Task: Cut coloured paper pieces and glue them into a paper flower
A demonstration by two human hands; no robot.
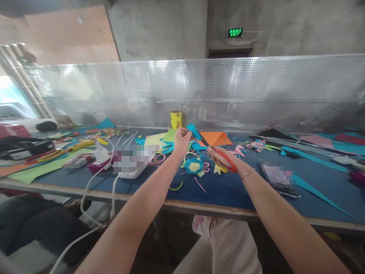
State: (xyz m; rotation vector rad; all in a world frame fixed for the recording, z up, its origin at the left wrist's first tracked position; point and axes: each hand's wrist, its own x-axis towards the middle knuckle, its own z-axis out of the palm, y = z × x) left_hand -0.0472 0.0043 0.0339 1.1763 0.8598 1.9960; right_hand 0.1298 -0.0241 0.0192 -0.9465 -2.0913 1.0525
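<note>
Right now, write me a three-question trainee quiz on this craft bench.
1. True or false: the right hand holds red-handled scissors.
2. What does the left hand pinch? A) a blue paper piece B) a cup C) a ruler
3. Fill in: the phone lies on the table, to the person's ___ of the right hand.

Key: 1 true; 2 A; 3 right.

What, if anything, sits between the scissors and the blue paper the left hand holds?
Nothing visible. The scissors in the right hand have their blade tips right at the blue paper pinched by the left hand.
</note>
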